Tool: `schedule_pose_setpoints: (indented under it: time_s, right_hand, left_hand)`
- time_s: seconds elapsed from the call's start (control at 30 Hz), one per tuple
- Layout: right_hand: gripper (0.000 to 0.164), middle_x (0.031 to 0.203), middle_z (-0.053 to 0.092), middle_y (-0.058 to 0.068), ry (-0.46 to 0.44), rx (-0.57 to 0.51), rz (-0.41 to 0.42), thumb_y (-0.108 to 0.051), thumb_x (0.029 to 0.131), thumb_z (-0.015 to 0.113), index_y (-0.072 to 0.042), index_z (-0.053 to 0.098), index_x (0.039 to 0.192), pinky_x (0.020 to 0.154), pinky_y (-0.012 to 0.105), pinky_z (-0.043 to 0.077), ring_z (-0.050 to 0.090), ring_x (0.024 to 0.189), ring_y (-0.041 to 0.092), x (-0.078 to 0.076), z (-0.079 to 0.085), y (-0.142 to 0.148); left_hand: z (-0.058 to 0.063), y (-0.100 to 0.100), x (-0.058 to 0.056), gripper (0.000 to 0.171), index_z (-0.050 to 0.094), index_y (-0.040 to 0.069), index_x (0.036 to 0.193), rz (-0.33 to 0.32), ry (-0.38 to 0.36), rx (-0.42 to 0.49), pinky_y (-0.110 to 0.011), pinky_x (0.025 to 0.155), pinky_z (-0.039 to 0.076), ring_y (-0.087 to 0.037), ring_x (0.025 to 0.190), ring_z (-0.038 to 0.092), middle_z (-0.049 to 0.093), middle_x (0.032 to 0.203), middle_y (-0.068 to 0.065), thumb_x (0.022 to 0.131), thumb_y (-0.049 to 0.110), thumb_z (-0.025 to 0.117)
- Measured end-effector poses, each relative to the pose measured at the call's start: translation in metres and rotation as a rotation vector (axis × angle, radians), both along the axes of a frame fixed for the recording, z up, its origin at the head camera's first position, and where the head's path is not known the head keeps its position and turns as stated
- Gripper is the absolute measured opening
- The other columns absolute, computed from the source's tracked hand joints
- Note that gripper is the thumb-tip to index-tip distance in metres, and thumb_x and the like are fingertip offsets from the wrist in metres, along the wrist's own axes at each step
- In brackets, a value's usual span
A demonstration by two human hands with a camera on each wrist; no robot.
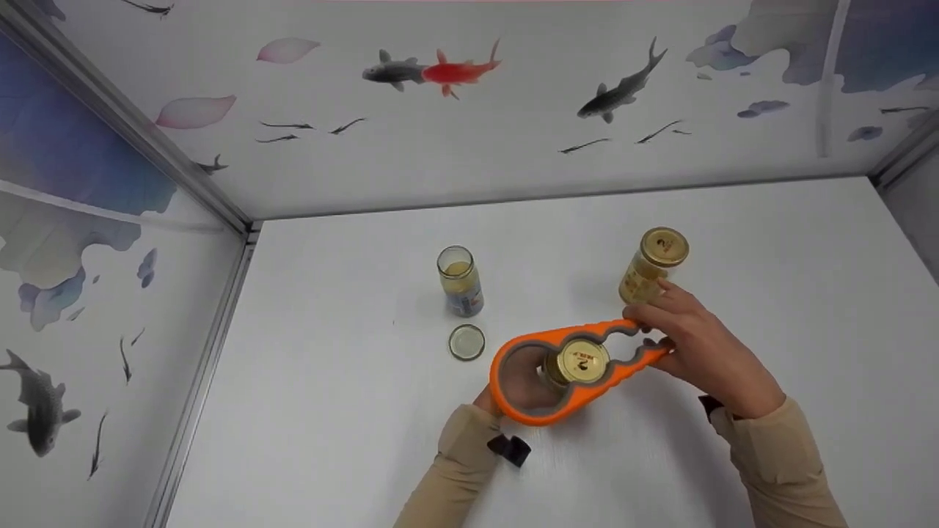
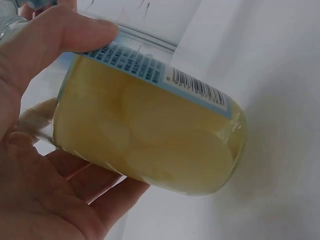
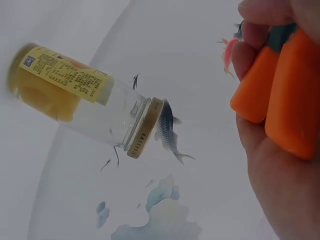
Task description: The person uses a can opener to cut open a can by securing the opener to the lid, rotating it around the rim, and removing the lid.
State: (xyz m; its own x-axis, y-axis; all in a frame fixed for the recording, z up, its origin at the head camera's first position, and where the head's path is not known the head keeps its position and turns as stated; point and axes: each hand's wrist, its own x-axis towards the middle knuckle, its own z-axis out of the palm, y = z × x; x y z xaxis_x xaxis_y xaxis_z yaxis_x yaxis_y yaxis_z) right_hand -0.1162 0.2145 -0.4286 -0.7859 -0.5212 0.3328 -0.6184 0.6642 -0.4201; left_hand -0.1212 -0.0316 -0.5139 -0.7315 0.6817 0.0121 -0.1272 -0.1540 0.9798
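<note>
My left hand (image 2: 45,175) holds a glass jar (image 2: 145,120) with pale yellow contents, a blue-edged label and a barcode; thumb on one side, fingers on the other. In the head view, the jar's gold lid (image 1: 583,361) shows between the scalloped grey inner edges of an orange jar opener (image 1: 587,394). Much of the left hand (image 1: 486,400) is hidden below the opener's round end. With my right hand (image 1: 704,345) I grip the two handle ends of the opener, fingers on one and thumb side at the other. A gap shows between the handles.
Behind the right hand stands a lidded jar (image 1: 642,282) with a yellow label, also in the right wrist view. An uncapped glass jar (image 1: 462,290) stands left of centre, a loose lid (image 1: 466,342) before it. Fish-patterned panels (image 1: 469,161) border the white table (image 1: 330,367).
</note>
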Motion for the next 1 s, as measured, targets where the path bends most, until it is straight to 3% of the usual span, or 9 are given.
schedule_pose_setpoints:
  time_s: [0.03,0.07,0.13,0.3,0.4,0.5,0.57,0.73,1.0]
  right_hand:
    - [0.055,0.092,0.061,-0.002,-0.006,-0.009,-0.013,0.014,0.057,0.086,-0.009,0.066,0.102,0.107,0.047,0.033,0.055,0.108,0.027,0.002,0.000,0.001]
    - [0.055,0.092,0.061,-0.002,-0.010,-0.017,-0.025,0.014,0.057,0.086,-0.009,0.066,0.102,0.107,0.047,0.033,0.056,0.107,0.027,0.004,-0.001,0.002]
    - [0.055,0.090,0.061,-0.002,-0.016,-0.034,-0.051,0.014,0.056,0.086,-0.009,0.066,0.102,0.109,0.045,0.030,0.057,0.100,0.024,0.008,-0.003,0.005]
    - [0.059,0.085,0.059,-0.001,-0.021,-0.060,-0.121,0.016,0.052,0.086,-0.010,0.066,0.101,0.112,0.045,0.025,0.057,0.085,0.020,0.017,-0.008,0.013]
    - [0.059,0.083,0.058,0.000,0.002,-0.058,-0.156,0.016,0.052,0.086,-0.009,0.066,0.101,0.102,0.044,0.038,0.055,0.087,0.021,0.022,-0.011,0.018]
    - [0.057,0.080,0.057,-0.001,0.039,-0.051,-0.174,0.014,0.052,0.087,-0.008,0.066,0.100,0.083,0.038,0.044,0.051,0.083,0.018,0.025,-0.014,0.023]
    - [0.056,0.078,0.057,-0.001,0.048,-0.048,-0.180,0.012,0.053,0.088,-0.008,0.066,0.100,0.075,0.036,0.040,0.048,0.079,0.016,0.027,-0.016,0.026]
    - [0.055,0.078,0.059,-0.001,0.023,-0.045,-0.207,0.010,0.055,0.089,-0.008,0.067,0.101,0.073,0.038,0.041,0.049,0.076,0.014,0.030,-0.018,0.030]
    - [0.055,0.083,0.062,-0.002,-0.020,-0.055,-0.287,0.008,0.054,0.090,-0.010,0.069,0.102,0.070,0.037,0.047,0.056,0.077,0.016,0.035,-0.022,0.034]
  left_hand:
    - [-0.002,-0.001,-0.001,0.044,0.056,-0.007,0.125,0.058,0.178,-0.099,-0.027,0.097,0.043,-0.009,0.109,0.055,0.062,0.120,-0.010,0.082,-0.005,0.066]
    - [-0.002,-0.002,-0.001,0.049,0.057,-0.006,0.124,0.094,0.286,-0.169,-0.028,0.098,0.043,-0.009,0.111,0.055,0.061,0.122,-0.011,0.077,-0.005,0.071]
    - [0.005,-0.004,0.001,0.051,0.058,-0.005,0.124,0.114,0.250,-0.187,-0.030,0.100,0.041,-0.011,0.113,0.054,0.061,0.122,-0.012,0.076,-0.003,0.075]
    - [0.025,-0.008,0.005,0.054,0.058,-0.005,0.124,0.162,0.313,-0.153,-0.032,0.100,0.042,-0.012,0.110,0.057,0.063,0.119,-0.017,0.073,-0.006,0.078]
    - [0.015,-0.009,-0.001,0.053,0.060,-0.004,0.122,0.175,0.419,-0.121,-0.034,0.096,0.046,-0.014,0.104,0.061,0.066,0.113,-0.016,0.072,-0.004,0.079]
    - [0.003,-0.010,-0.007,0.053,0.062,0.001,0.122,0.205,0.487,-0.200,-0.031,0.093,0.047,-0.012,0.100,0.062,0.068,0.110,-0.008,0.072,0.005,0.081]
    - [0.001,-0.011,-0.009,0.056,0.062,0.004,0.123,0.220,0.507,-0.262,-0.029,0.093,0.047,-0.011,0.099,0.061,0.068,0.110,-0.004,0.072,0.011,0.083]
    - [0.001,-0.011,-0.011,0.056,0.060,0.009,0.119,0.248,0.533,-0.365,-0.026,0.090,0.047,-0.008,0.097,0.059,0.066,0.107,0.001,0.069,0.017,0.084]
    - [0.006,-0.010,-0.014,0.050,0.062,0.014,0.113,0.292,0.445,-0.420,-0.026,0.081,0.049,-0.007,0.091,0.059,0.067,0.105,0.006,0.069,0.006,0.084]
